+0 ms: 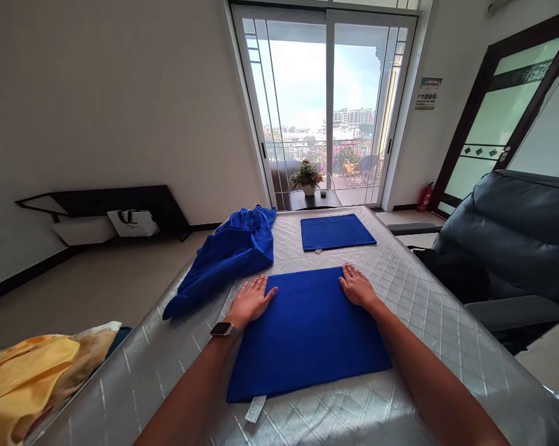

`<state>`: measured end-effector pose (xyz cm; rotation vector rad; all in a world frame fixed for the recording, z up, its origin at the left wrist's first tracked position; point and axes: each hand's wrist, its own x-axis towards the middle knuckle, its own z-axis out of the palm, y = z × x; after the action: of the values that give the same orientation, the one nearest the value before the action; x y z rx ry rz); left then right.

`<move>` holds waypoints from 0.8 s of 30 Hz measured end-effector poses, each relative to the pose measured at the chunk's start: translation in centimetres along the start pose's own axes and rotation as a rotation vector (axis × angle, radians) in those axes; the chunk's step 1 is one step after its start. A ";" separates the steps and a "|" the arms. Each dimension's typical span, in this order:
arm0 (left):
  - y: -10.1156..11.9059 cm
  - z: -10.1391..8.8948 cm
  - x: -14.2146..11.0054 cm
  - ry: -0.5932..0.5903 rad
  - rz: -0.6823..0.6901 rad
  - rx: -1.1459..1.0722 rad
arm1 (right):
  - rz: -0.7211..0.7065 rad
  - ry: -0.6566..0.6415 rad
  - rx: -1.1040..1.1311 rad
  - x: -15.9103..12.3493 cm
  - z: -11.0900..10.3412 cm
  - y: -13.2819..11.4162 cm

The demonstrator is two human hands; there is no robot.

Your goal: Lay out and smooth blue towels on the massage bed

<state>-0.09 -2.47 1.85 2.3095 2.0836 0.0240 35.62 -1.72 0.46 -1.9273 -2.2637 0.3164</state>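
Observation:
A flat blue fabric piece (312, 334), shaped like a cushion cover, lies smooth in front of me, with a white label (255, 409) sticking out from its near edge. My left hand (252, 300) rests flat on its far left corner, fingers stretched out, a watch on the wrist. On the far right corner my right hand (356, 285) lies flat, fingers extended. Beyond it is a smaller-looking flat blue piece (338, 231) with a small tag at its near edge. Rumpled blue cloth (228, 254) is heaped to the left.
Everything blue lies on a silver quilted surface (419, 322). Yellow cloth (33, 371) sits low at the left. A dark leather armchair (525, 235) stands close on the right. Past the far edge are a potted plant (308, 178) on a small table and sliding glass doors (289, 93).

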 end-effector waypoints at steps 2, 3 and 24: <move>1.5 -0.7 0.4 0.058 -0.018 0.017 | -0.006 0.007 0.002 0.0 0.0 0.0; 2.8 -0.9 0.7 0.103 -0.005 0.010 | -0.008 0.010 0.002 0.0 0.1 -0.1; 18.3 1.8 3.0 0.107 0.270 -0.219 | 0.001 0.017 -0.093 0.3 0.8 0.1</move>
<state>18.43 -1.40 0.65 2.4770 1.6933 0.3696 35.47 -1.45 -0.35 -1.9673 -2.3054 0.1981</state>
